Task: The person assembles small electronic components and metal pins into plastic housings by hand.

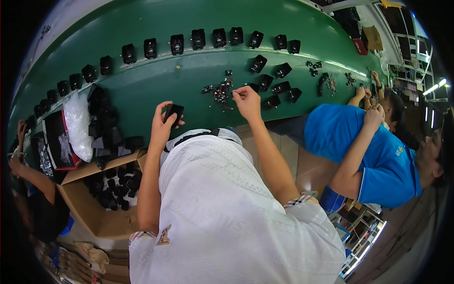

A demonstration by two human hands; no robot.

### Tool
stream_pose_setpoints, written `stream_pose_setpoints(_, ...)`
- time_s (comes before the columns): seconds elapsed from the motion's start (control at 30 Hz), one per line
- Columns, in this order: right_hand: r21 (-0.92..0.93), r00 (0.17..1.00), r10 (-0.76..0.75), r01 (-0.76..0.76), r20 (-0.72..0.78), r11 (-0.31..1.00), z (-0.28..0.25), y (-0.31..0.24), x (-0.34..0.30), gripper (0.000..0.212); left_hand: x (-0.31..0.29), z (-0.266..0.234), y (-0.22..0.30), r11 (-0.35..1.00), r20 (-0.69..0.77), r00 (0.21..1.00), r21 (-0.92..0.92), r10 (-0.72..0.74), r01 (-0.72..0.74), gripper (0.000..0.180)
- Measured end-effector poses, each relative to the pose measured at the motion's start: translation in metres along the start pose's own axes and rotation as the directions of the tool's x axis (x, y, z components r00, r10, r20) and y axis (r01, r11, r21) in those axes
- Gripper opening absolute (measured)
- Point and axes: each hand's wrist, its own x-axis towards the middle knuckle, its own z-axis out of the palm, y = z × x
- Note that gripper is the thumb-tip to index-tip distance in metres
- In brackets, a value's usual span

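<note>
A black plastic housing (175,112) rests in my left hand (162,120), fingers and thumb wrapped round it near the table's front edge. My right hand (247,102) hovers at the right side of a loose pile of small wired parts (220,91), black pieces with thin red and black leads. Its thumb and fingertips are pinched together; whatever is between them is too small to make out. Just right of that hand, several black housings (266,82) lie scattered on the green table, one partly behind the hand.
A row of black housings (177,44) runs along the green table (156,75). At left stand a clear plastic bag (77,124), a heap of black parts (108,118) and a cardboard box (106,222) of black pieces. A person in blue (364,146) sits at right; another person's arm (33,177) shows at left.
</note>
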Motion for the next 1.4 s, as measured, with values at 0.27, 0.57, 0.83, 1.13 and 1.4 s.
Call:
stream_pose_setpoints(0.27,0.826,0.971,0.026,-0.217,0.238,0.521,-0.024,-0.071,-0.038,0.022,-0.016,0.020,0.057,0.974,0.343,0.938,-0.196,-0.043,0.117,0.063)
stream_pose_setpoints(0.57,0.660,0.905,-0.222,-0.082,0.363,0.747,-0.027,-0.148,-0.082,0.017,-0.041,0.037,0.098,0.904,0.473,0.877,-0.409,0.090,0.128,0.066)
stream_pose_setpoints(0.83,0.516,0.852,-0.458,0.281,0.255,0.809,-0.032,-0.189,-0.098,0.018,-0.056,0.041,0.104,0.862,0.395,0.889,-0.506,0.233,-0.001,0.061)
stream_pose_setpoints(1.13,0.184,0.655,-0.745,0.723,0.125,0.666,-0.027,-0.195,-0.098,0.022,-0.060,0.040,0.105,0.831,0.371,0.892,-0.556,0.256,-0.007,0.065)
stream_pose_setpoints(1.4,0.185,0.613,-0.765,0.743,0.198,0.643,-0.027,-0.206,-0.096,0.018,-0.060,0.034,0.104,0.792,0.416,0.865,-0.609,0.282,0.034,0.059)
